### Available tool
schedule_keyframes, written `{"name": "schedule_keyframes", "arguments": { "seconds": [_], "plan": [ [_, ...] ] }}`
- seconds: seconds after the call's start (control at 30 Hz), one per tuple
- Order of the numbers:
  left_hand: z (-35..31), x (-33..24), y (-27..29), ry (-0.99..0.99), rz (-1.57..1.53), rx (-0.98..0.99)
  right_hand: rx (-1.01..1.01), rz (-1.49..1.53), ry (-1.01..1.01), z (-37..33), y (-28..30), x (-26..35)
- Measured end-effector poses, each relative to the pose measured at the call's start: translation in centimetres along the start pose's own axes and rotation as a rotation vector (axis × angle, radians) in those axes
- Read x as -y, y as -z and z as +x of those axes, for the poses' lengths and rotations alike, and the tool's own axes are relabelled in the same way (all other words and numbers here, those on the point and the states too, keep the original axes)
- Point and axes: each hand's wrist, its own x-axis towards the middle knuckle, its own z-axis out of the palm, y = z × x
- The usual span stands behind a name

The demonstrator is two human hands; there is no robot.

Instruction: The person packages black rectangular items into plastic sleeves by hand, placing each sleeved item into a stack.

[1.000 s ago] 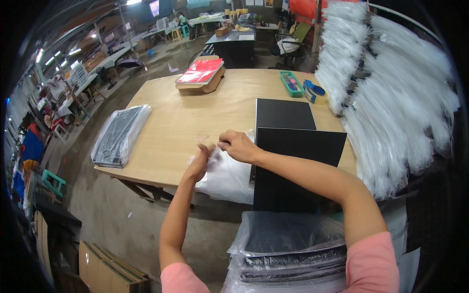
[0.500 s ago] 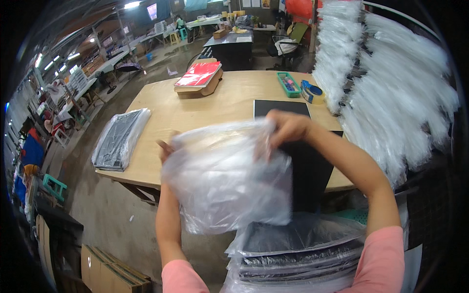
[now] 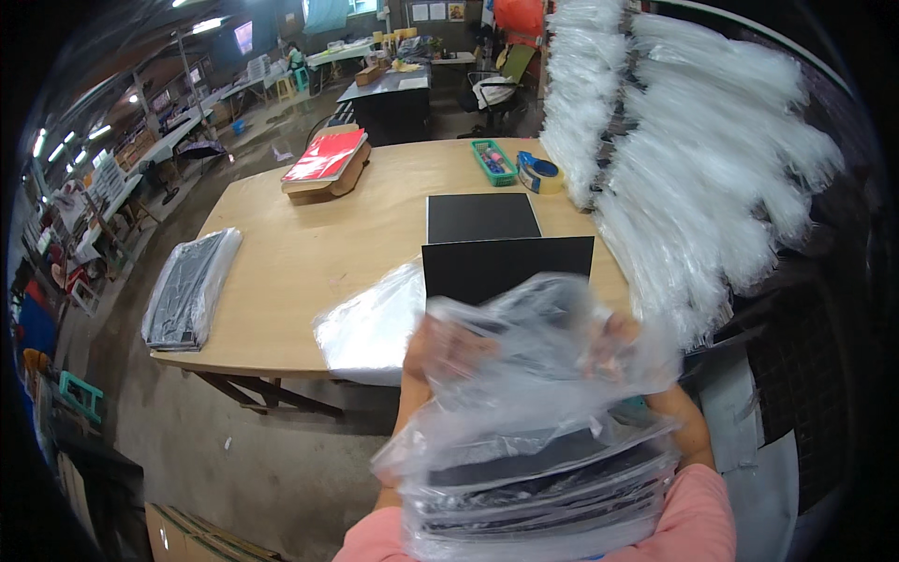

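In front of me is a stack of black boards in clear plastic bags point(image 3: 543, 487). Above it, my left hand point(image 3: 449, 351) and my right hand point(image 3: 613, 342) are at either side of a crumpled clear plastic bag point(image 3: 534, 323), fingers closed on it. Film and motion blur partly hide the fingers. Just beyond the bag, a black board point(image 3: 506, 265) stands tilted at the table edge. Another black board point(image 3: 482, 217) lies flat behind it. Left of my hands, a loose clear plastic bag point(image 3: 375, 318) lies on the table's near edge.
On the wooden table point(image 3: 281, 272) are a bagged black pack point(image 3: 192, 290), red-topped papers point(image 3: 326, 155), a green basket point(image 3: 493, 164) and tape rolls point(image 3: 540, 173). Clear plastic bags point(image 3: 712, 169) pile high at the right. Cardboard point(image 3: 187, 534) stands at the lower left.
The clear bag that both hands held up lies on the table. My hands have moved down and right to the stack and grasp plastic there. The view has shifted right.
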Motion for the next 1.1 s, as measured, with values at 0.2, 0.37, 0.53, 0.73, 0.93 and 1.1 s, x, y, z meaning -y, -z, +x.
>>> {"name": "schedule_keyframes", "arguments": {
  "seconds": [0.2,0.37,0.53,0.73,0.93,1.1],
  "plan": [
    [0.5,-2.0,1.8,-0.098,0.371,-0.193,0.094,-0.309,0.375,0.4,-3.1,1.0],
    [5.9,-1.5,-1.4,-0.424,1.364,-0.974,-1.219,-0.981,0.44,0.1,1.1,2.3],
    [5.5,-3.5,-1.2,-0.361,1.886,-0.951,-1.159,-1.763,0.522,5.3,0.2,5.1],
    [1.1,-0.4,-1.8,-0.897,1.72,-0.871,-1.104,-1.908,0.731,1.9,-2.9,3.5],
    [-0.4,-1.1,-3.2,-0.656,1.452,-0.774,-0.977,-1.865,0.656,0.5,-4.9,3.2],
    [0.1,-5.6,-1.7,-0.211,0.58,-0.411,-0.877,-1.007,0.086,1.4,-8.3,8.3]
  ]
}}
